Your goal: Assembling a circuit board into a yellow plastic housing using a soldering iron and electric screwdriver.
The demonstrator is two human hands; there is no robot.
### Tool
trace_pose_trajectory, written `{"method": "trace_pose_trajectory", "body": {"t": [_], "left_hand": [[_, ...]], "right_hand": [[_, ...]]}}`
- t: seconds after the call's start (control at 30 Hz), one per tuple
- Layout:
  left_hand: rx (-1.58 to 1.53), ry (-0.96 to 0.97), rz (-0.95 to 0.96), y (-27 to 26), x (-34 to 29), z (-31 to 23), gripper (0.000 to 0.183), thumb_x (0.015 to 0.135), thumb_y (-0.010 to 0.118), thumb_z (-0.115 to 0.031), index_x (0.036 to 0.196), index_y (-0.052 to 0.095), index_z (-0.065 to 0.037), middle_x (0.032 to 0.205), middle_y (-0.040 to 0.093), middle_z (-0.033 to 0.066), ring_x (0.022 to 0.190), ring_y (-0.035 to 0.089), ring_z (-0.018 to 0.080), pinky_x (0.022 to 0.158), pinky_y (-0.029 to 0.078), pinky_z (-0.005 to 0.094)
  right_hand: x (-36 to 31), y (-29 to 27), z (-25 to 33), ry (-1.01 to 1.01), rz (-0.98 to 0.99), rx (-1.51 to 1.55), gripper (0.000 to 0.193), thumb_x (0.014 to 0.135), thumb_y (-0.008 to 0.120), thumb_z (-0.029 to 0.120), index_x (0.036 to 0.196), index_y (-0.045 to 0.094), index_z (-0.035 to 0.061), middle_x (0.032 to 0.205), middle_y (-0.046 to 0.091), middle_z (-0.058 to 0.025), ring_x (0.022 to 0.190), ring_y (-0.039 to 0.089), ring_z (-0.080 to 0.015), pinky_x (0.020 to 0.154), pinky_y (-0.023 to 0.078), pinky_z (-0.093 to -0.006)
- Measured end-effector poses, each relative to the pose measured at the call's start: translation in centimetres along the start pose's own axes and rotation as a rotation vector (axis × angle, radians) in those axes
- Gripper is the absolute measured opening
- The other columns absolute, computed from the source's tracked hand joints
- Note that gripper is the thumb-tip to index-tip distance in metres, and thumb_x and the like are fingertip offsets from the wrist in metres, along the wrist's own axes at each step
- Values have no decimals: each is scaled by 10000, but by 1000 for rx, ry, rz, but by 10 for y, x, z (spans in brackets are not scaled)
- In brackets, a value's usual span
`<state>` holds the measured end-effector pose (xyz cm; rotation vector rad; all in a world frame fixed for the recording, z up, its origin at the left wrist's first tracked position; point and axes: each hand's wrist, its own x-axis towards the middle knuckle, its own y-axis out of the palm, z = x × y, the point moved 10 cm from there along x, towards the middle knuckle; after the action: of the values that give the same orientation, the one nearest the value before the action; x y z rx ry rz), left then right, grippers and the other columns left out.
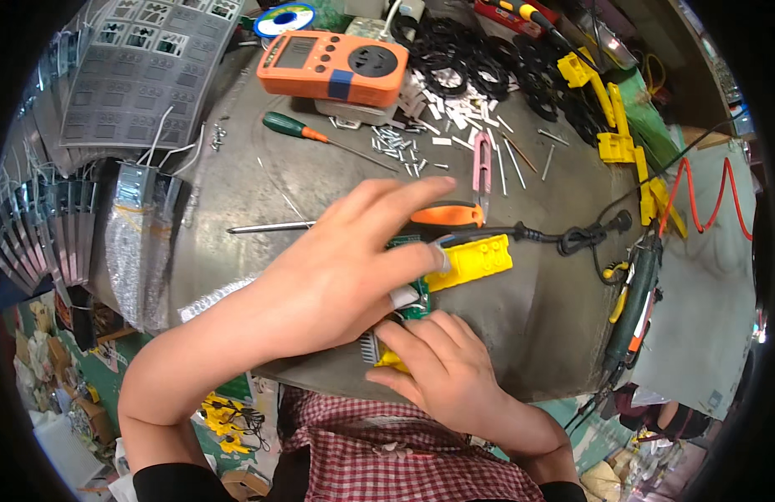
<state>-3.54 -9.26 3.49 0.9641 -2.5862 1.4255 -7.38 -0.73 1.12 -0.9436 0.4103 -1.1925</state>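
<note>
My left hand [346, 268] reaches across a green circuit board [419, 306] and covers much of it. Its index finger stretches out, while the wrapped thumb tip and another finger close at the board. Beside that thumb lies an open yellow plastic housing [475, 261]. My right hand [446, 364] grips a second yellow plastic piece [392, 361] at the board's near end, where a grey ribbed metal part [369, 347] shows. A black power cord [521, 233] runs rightward from behind my left thumb. An orange-handled tool [448, 215] lies just beyond.
An orange multimeter [333, 67] stands at the back, with a green-handled screwdriver [295, 127], scattered screws [396, 144] and black coiled cords [463, 58] around it. Yellow housings [618, 146] and a soldering iron [638, 293] line the right edge. Wrapped metal strips [136, 243] hang at left.
</note>
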Motion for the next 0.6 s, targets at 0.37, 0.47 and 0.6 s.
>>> {"method": "trace_pose_trajectory", "body": {"t": [0.37,0.47,0.6], "left_hand": [[147,-289,126,-23,-34,54,307,771,663,-24,1059,559,-38,872,688,69,879,633,303,830,455,382],[-31,-322,18,-19,-28,32,433,728,714,-107,1104,515,-26,957,663,80,962,590,306,869,426,419],[-39,-348,67,-5,-26,25,498,706,705,-82,1146,484,-12,893,620,65,938,565,294,902,395,407]], "right_hand": [[8,0,2,-48,28,-56,496,746,704,179,1182,568,-12,736,476,-25,682,492,-166,616,405,-299],[6,-4,9,-95,9,-35,506,738,712,176,1180,566,-24,743,493,-30,680,501,-168,607,406,-299],[4,-6,10,-87,41,28,512,739,716,175,1178,560,-37,752,510,-35,679,516,-171,610,425,-301]]}}
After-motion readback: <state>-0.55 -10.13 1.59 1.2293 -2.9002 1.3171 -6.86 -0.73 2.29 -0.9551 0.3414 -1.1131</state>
